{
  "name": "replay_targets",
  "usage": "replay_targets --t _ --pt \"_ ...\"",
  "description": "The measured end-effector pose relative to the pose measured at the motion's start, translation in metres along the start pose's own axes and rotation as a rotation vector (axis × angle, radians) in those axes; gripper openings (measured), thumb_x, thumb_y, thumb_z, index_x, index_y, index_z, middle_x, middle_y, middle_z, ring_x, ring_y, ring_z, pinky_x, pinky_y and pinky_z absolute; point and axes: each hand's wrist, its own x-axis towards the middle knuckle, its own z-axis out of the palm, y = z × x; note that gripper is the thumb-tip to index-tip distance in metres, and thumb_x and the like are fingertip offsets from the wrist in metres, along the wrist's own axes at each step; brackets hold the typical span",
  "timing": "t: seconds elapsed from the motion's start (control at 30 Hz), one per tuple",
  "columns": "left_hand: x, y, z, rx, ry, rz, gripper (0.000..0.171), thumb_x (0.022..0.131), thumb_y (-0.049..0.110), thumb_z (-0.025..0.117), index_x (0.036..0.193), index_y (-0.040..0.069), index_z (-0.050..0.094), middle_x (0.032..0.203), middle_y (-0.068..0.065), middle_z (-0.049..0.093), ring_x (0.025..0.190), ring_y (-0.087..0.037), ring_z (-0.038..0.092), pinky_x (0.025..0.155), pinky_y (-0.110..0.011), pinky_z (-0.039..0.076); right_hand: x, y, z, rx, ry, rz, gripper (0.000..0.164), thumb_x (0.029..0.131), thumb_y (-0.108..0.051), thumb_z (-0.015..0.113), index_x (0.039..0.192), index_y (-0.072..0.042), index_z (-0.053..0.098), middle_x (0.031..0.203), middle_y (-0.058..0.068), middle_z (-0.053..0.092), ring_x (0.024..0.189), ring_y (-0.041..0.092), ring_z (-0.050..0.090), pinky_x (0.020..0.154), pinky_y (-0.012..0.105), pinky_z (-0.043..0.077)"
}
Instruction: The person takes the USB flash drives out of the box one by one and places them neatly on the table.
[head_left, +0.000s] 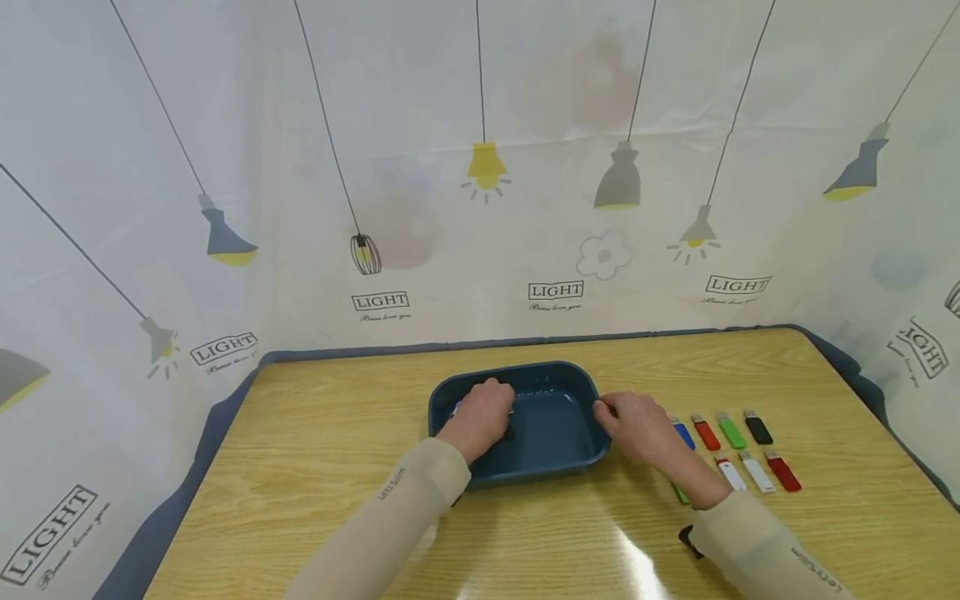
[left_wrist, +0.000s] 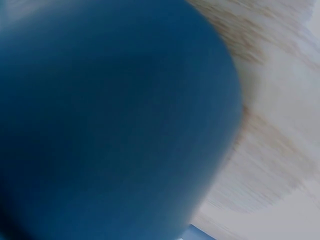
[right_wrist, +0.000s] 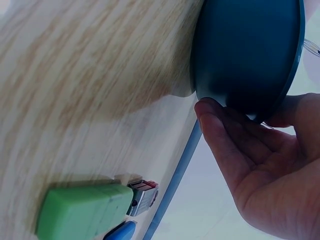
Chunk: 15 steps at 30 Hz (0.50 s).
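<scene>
A dark blue plastic tray [head_left: 551, 421] sits in the middle of the table. My left hand [head_left: 482, 417] reaches down inside its left part, fingers bent and hidden under the back of the hand. Small whitish bits show beside that hand; whether it holds one I cannot tell. The left wrist view is filled by the tray's outer wall [left_wrist: 120, 120]. At the tray's right end, my right hand [head_left: 637, 423] pinches the rim, thumb over the edge. In the right wrist view the fingers [right_wrist: 225, 135] press against the outer wall of the tray [right_wrist: 245, 55].
Several USB flash drives lie in rows to the right, among them a red one [head_left: 706, 432], a green one [head_left: 731, 431], a black one [head_left: 758, 427] and a white one [head_left: 757, 472]. Another green drive [right_wrist: 85, 210] lies near the right forearm. A printed curtain [head_left: 450, 317] hangs behind the table.
</scene>
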Motion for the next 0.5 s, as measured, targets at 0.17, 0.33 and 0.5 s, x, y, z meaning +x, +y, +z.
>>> replay_targets --t 0.17,0.33,0.5 --pt "-0.0001 -0.0035 0.0001 0.01 0.018 0.012 0.016 0.102 -0.002 0.06 0.106 0.003 0.074 0.098 -0.013 0.068 0.087 -0.023 0.066 0.068 -0.032 0.058 0.0019 -0.0013 0.0002 -0.002 -0.011 0.01 0.041 0.108 -0.016 0.05 0.066 -0.014 0.049 0.056 -0.002 0.04 0.048 0.014 0.038 0.049 0.025 0.031" --pt "-0.0003 -0.0058 0.0007 -0.005 0.032 0.018 0.016 0.102 -0.003 0.059 0.104 0.002 0.074 0.095 -0.013 0.067 0.083 -0.022 0.064 0.066 -0.032 0.055 0.0007 -0.0023 0.0002 0.003 -0.008 0.005 0.042 0.108 -0.016 0.05 0.066 -0.014 0.048 0.056 -0.002 0.04 0.048 0.014 0.037 0.049 0.026 0.031" --pt "-0.0037 -0.0064 -0.0001 -0.028 0.065 0.02 0.011 0.102 0.003 0.062 0.101 0.003 0.074 0.096 -0.013 0.067 0.087 -0.024 0.065 0.069 -0.033 0.058 -0.0006 -0.0011 0.0001 -0.001 0.004 -0.004 0.042 0.107 -0.015 0.05 0.065 -0.014 0.047 0.056 -0.002 0.039 0.048 0.014 0.037 0.049 0.025 0.03"
